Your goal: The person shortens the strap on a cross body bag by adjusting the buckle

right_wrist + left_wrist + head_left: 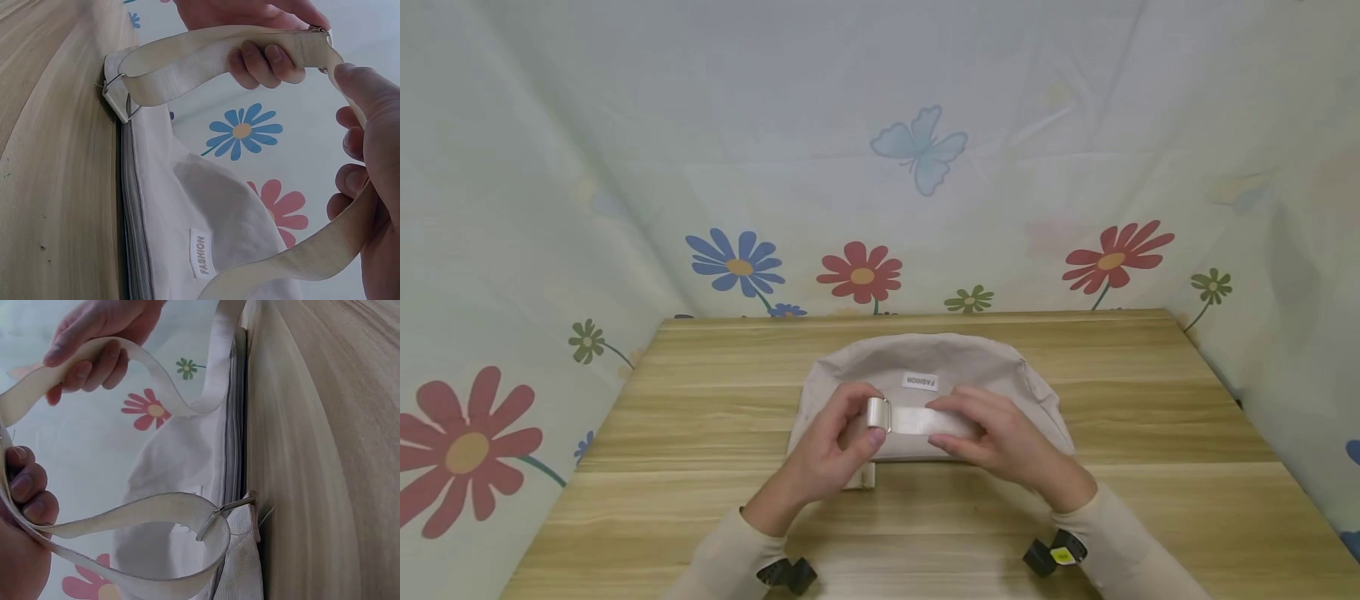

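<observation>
A pale beige fabric bag [867, 360] lies on the table, its white "FASHION" label [921, 382] facing up. My left hand [835, 442] grips the bag's cream webbing strap [913, 420] beside a metal slide buckle [889, 415]. Thumb and fingers of my right hand [1007, 437] pinch the same strap further right, so a length spans between both hands above the bag. In the right wrist view, the strap loops through a metal ring [114, 81] on a tab at the bag's end. The bag's zipped edge [134, 219] runs along the tabletop.
The wood-grain table [715, 400] extends on all sides of the bag. Behind and beside it hangs a pale curtain [775, 167] printed with flowers and a butterfly. Black camera mounts [790, 575] sit on both wrists.
</observation>
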Tool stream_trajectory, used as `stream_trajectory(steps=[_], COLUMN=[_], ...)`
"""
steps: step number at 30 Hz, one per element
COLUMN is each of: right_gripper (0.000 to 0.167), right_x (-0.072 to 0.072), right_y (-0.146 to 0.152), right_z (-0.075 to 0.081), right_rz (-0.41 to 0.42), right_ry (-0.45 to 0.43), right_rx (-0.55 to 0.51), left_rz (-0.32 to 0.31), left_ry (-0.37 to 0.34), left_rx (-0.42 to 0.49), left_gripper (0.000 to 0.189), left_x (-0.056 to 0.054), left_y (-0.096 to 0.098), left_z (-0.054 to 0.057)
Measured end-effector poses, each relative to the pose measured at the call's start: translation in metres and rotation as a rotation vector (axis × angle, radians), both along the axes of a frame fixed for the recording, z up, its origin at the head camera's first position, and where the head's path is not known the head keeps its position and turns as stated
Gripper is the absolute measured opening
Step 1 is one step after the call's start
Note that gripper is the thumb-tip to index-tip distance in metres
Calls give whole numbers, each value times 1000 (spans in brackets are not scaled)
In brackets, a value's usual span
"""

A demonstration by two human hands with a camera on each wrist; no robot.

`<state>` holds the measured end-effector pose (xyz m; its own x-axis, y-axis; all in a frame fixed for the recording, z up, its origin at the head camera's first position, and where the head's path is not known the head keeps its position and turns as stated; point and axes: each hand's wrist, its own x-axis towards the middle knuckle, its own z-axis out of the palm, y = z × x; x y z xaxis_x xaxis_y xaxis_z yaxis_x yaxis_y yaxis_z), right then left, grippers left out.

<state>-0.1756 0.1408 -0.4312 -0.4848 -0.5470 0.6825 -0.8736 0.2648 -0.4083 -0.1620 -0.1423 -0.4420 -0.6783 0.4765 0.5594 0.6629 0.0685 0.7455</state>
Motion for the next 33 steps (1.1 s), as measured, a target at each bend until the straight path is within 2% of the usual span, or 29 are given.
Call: stream_trajectory(steps=[7, 12, 18, 24, 27, 33], right_gripper=[34, 33, 31, 32, 31, 30], right_x=[0, 1, 3, 3, 4, 6], right_y=[-7, -11, -12, -16, -19, -25], right_z=[1, 2, 0, -4, -6, -8], right_rz=[9, 23, 30, 55, 76, 97], right_ry=[20, -1, -68, -74, -79, -94], right_rx=[4, -9, -94, -119, -122, -161], left_rz=[-5, -13, -66, -116, -126, -154], left_ry=[-21, -27, -28, -19, -15, -53], left_rx=[-17, -17, 52, 136, 156, 168], left_gripper=[37, 36, 36, 34, 34, 34], left_x=[1, 0, -1, -2, -3, -2], left_y=[1, 2, 3, 5, 5, 5], left_z=[1, 0, -3, -4, -4, -5])
